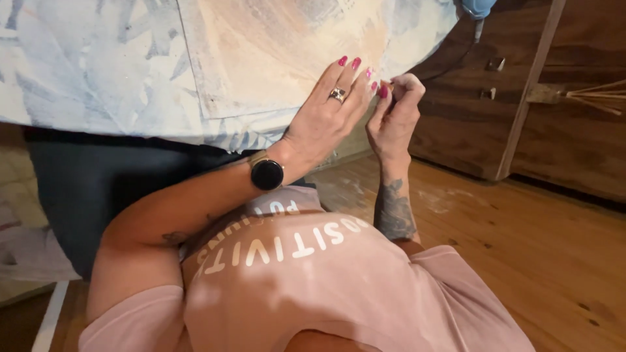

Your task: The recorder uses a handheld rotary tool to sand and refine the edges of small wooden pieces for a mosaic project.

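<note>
A large painted sheet in pale blue, white and peach, with leaf shapes, fills the upper left. My left hand lies flat on its lower right part, fingers stretched out; it wears a ring and has pink nails, with a black round watch on the wrist. My right hand, on a tattooed forearm, is right beside it at the sheet's edge. Its fingertips are pinched together against the left fingertips. I cannot tell whether anything small sits between them.
Dark fabric hangs under the sheet. A dark wooden cabinet stands at the right with a light wooden slat leaning on it and a bundle of thin sticks. A blue object is at the top. A wooden floor lies below.
</note>
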